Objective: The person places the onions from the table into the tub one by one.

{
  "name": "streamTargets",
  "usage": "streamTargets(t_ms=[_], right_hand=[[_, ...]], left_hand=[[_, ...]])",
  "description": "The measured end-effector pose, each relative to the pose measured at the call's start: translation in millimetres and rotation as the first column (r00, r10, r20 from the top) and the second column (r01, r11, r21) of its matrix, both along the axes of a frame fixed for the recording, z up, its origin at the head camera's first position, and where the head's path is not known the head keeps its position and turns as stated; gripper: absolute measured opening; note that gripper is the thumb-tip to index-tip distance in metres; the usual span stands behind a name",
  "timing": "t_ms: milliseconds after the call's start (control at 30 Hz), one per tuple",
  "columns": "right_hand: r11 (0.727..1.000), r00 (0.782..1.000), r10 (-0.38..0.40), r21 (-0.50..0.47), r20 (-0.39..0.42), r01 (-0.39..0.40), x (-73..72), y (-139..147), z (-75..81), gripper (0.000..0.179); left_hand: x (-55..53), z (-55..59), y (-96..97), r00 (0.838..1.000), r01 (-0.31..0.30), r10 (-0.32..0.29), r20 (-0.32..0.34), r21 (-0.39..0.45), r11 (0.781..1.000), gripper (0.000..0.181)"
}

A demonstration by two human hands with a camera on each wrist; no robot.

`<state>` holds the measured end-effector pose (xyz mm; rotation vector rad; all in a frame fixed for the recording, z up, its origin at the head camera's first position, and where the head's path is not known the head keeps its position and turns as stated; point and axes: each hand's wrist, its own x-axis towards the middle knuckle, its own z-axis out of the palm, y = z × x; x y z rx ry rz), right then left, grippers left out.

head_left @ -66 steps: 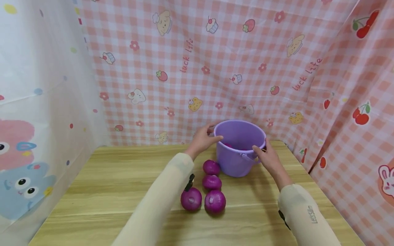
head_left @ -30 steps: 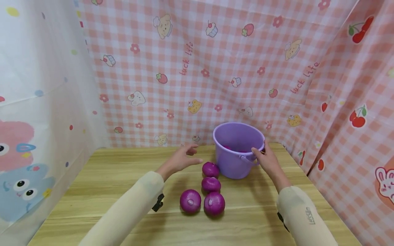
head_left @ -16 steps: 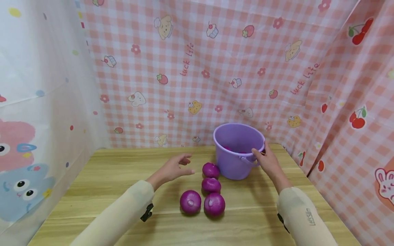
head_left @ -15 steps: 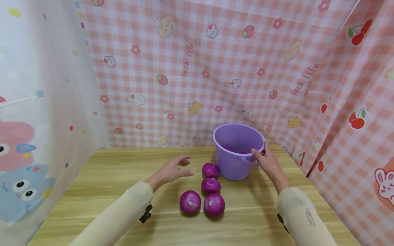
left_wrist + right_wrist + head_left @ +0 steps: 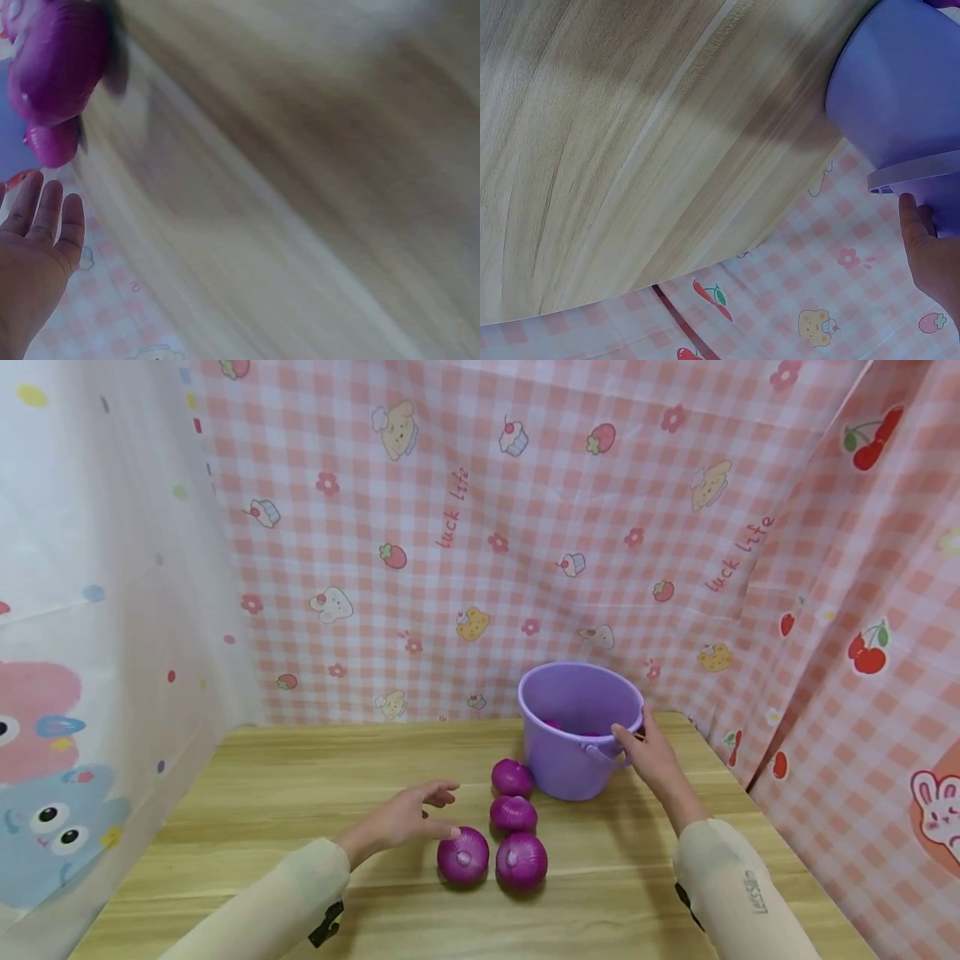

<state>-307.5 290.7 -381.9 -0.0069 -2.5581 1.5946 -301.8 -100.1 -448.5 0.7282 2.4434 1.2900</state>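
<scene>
A purple bucket (image 5: pixel 566 768) stands toward the back right of the table, with magenta onions (image 5: pixel 552 724) partly showing inside. My right hand (image 5: pixel 651 752) grips its right rim, thumb over the front near the handle. In front of the bucket lie a red onion (image 5: pixel 512 777), a second red onion (image 5: pixel 513 815) and a third red onion (image 5: pixel 522 862), in a row. Left of the nearest one is another onion (image 5: pixel 463 858). My left hand (image 5: pixel 401 818) is over the table beside it, fingers spread, thumb tip overlapping its upper left. The left wrist view shows these fingers (image 5: pixel 46 210) holding nothing.
The wooden table (image 5: pixel 300 793) has a pink checked cloth (image 5: pixel 435 610) hanging along its back and right. At the left hangs a white cartoon-printed curtain (image 5: pixel 150 635). Bare tabletop extends to the left of the onions.
My left hand has let go of the bucket's left rim and moved left and toward me, down to the nearest left onion. My right hand has stayed on the rim.
</scene>
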Motion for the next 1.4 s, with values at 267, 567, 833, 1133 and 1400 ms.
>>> streamTargets(t_ms=[267,567,833,1133,1400], right_hand=[[1.000,1.000,0.005,0.002,-0.004,-0.005,-1.5,0.0,2.5,0.077],[1.000,1.000,0.008,0.001,-0.014,-0.008,-3.7,-1.0,4.1,0.078],[1.000,1.000,0.004,0.004,-0.015,-0.004,-4.7,-0.7,4.3,0.078],[1.000,1.000,0.008,-0.006,-0.006,-0.008,-4.3,1.7,1.3,0.078],[1.000,1.000,0.001,-0.001,0.017,-0.001,-0.5,2.2,0.2,0.079]], left_hand=[[12.6,-11.4,-1.0,0.999,0.052,-0.052,0.008,-0.014,0.999,0.078],[15.7,-17.0,1.6,0.994,0.104,-0.104,-0.024,-0.005,0.995,0.079],[20.5,-24.1,0.9,0.992,0.115,-0.117,-0.057,-0.023,0.993,0.078],[25.0,-26.3,5.8,0.989,0.136,-0.134,-0.058,0.030,0.990,0.072],[23.8,-29.4,7.1,0.988,0.150,-0.149,-0.041,0.027,0.988,0.069]])
